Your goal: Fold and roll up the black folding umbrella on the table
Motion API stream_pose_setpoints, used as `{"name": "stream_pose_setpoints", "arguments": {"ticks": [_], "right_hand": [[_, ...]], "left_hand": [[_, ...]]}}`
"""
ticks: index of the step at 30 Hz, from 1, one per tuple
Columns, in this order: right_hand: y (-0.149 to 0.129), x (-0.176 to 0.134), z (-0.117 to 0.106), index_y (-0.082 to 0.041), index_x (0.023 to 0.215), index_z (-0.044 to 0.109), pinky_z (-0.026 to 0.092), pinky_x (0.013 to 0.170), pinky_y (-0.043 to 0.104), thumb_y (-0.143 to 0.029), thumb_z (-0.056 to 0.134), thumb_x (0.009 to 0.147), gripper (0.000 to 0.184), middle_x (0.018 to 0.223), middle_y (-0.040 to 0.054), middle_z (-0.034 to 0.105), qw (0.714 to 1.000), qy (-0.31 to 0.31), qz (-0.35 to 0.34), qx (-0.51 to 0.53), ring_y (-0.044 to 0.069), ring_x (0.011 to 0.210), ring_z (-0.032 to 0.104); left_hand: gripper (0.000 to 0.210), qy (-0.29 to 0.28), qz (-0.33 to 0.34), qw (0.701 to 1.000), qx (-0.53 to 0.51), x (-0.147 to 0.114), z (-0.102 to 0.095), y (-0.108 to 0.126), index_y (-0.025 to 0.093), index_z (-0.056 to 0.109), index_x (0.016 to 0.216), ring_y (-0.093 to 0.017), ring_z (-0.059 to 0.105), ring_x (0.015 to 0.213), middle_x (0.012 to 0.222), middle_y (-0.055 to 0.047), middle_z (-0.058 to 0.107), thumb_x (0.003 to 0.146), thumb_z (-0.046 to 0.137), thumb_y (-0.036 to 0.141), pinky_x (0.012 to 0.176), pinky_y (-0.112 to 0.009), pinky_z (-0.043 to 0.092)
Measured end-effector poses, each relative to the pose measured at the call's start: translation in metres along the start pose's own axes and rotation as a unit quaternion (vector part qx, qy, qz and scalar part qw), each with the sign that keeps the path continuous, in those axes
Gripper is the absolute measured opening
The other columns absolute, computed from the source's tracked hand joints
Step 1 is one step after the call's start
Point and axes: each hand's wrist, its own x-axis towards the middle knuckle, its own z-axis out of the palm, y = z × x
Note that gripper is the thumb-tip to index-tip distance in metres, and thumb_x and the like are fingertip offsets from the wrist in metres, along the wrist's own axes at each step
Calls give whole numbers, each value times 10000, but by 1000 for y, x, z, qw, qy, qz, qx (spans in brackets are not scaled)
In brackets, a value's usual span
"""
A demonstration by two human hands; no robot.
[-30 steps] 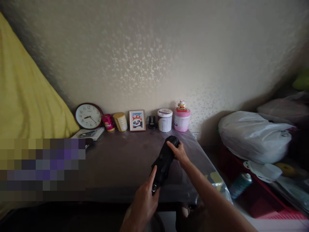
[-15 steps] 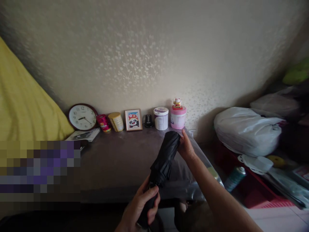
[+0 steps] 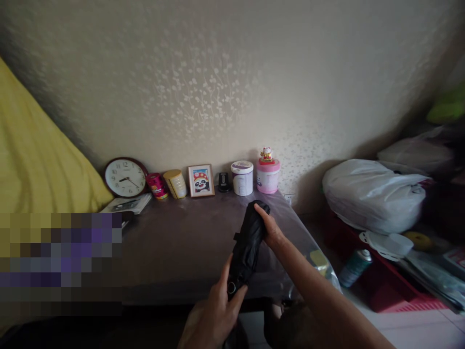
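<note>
A folded black umbrella (image 3: 249,237) is held slanting above the front of the covered table (image 3: 174,242). Around its lower end, near a small round metallic part, my left hand (image 3: 225,298) is closed, with the thumb and a finger on either side. My right hand (image 3: 272,230) grips the upper end from the right, its thumb lying over the dark fabric. A small strap or tab sticks out from the umbrella's left side. The fingers behind the umbrella are hidden.
Along the wall stand a clock (image 3: 125,178), a pink can (image 3: 157,186), a yellow-lidded jar (image 3: 175,183), a picture frame (image 3: 201,180) and two tubs, one topped by a cat figurine (image 3: 266,155). Right of the table are a spray can (image 3: 356,268), a red crate (image 3: 392,291) and white bags (image 3: 374,194).
The umbrella has been turned, so its metallic round part and side tab now show. My left hand has shifted on its lower end; my right thumb has come over the top.
</note>
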Motion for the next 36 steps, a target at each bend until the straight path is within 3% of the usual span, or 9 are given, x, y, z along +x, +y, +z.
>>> {"name": "stream_pose_setpoints", "arguments": {"ticks": [3,8,13,17,20,25,28,31,36], "right_hand": [[0,2,-3,-148,947,628,557,588,279,-368,749,660,382,671,25,685,999,34,-5,1,168,582,644],[-1,0,-1,-144,955,634,567,577,277,-353,751,659,381,679,38,701,998,54,-12,-2,176,581,654],[-3,-5,4,-138,993,625,569,609,263,-349,734,679,393,699,40,708,999,42,-18,2,166,596,661],[-6,-9,5,-136,997,620,568,632,265,-365,701,711,375,716,44,710,999,27,-20,5,169,619,666],[-7,-12,7,-147,1045,602,563,640,281,-394,678,728,409,749,53,709,999,10,-28,-14,185,664,670],[-5,-12,5,-207,1101,565,543,675,312,-466,659,727,465,911,51,686,985,-8,-53,-163,205,807,655],[-4,-7,-1,-206,1015,594,506,776,345,-416,652,730,359,960,53,657,930,16,-137,-340,213,889,621],[-4,-4,-5,-196,944,618,453,857,358,-314,632,734,242,964,65,633,835,29,-294,-465,209,888,599],[6,-13,3,-213,906,650,469,786,321,-233,487,817,187,886,51,658,710,-150,-372,-578,184,797,611]], "left_hand": [[758,35,53,994,85,-1,2,-1,231,122,1448,-235,447,1255,1414,-106,422,819,521,371,1009,-359,362],[829,-2,128,985,116,3,6,-1,215,-19,1454,-206,197,1382,1515,-81,204,820,513,266,1112,-396,211],[734,-13,115,986,123,1,5,11,236,142,1447,-204,250,1366,1478,-53,313,811,507,222,1115,-390,231],[753,-13,111,989,92,-2,7,15,261,130,1448,-210,369,1310,1396,-48,453,804,517,210,1074,-378,321],[732,-13,124,989,75,1,11,7,216,89,1455,-197,360,1315,1417,-66,419,831,471,217,1066,-348,328],[687,47,132,985,102,12,11,-10,204,132,1449,-181,361,1316,1438,-73,388,841,451,214,1067,-315,308],[697,71,121,983,117,19,4,-17,206,142,1447,-182,380,1305,1442,-76,382,829,463,210,1053,-305,318],[691,77,111,983,121,21,-2,-21,207,146,1447,-176,365,1313,1447,-75,372,830,455,206,1058,-297,300],[723,39,41,986,158,21,-7,-24,178,147,1449,-206,487,1223,1335,-110,520,802,469,194,992,-291,358]]}}
